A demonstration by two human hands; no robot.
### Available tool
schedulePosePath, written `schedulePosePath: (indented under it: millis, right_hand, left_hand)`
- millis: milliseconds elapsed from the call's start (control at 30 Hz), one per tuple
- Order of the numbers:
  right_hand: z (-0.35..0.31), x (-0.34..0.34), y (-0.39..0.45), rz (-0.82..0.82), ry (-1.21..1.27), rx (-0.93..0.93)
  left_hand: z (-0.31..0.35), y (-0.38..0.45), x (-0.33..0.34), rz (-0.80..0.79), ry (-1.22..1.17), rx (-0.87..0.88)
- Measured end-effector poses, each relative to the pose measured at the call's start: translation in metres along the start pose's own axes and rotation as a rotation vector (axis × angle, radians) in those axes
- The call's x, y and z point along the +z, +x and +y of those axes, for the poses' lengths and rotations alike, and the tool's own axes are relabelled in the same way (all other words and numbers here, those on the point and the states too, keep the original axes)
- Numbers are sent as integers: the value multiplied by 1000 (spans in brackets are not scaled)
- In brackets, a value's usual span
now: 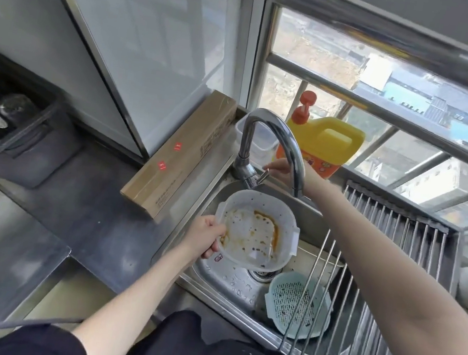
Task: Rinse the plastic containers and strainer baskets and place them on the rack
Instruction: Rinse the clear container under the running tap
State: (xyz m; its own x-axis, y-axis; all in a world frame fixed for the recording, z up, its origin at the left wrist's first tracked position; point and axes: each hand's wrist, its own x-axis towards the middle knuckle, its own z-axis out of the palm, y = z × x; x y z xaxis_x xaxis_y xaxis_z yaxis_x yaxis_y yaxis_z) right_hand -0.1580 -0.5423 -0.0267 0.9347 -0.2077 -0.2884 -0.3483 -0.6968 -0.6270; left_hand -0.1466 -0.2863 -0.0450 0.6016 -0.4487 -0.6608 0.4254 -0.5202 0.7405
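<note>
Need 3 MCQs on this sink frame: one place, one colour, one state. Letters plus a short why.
1. Where is the pale green strainer basket?
A. on the roll-up rack
B. in the sink, near the drain
C. on the counter

2. What colour is the detergent jug behind the faucet?
A. yellow with a red pump
B. blue
C. white

3. What state is the white container that the left hand holds?
A. rinsed clean
B. stained with orange-brown residue
C. full of water

Answers:
1 B: it lies in the sink basin, partly under the wire rack.
2 A: yellow body, red pump top.
3 B: sauce marks inside; no water is visibly running. The right hand is at the faucet handle.
</note>
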Motion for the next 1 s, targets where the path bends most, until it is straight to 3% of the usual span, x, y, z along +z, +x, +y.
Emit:
schedulePosePath:
  millis: [100,233,467,1000]
  right_hand:
    - [3,-2,-4,7,16,72]
    - [1,-2,-1,-51,-8,14]
    - [2,9,7,41,61,12]
    - [12,23,-10,34,44,4]
  left_hand:
    - [8,1,9,0,3,15]
    - [10,5,18,-6,19,11]
    - [6,10,22,7,15,-25]
    - [0,15,20,-27,28,18]
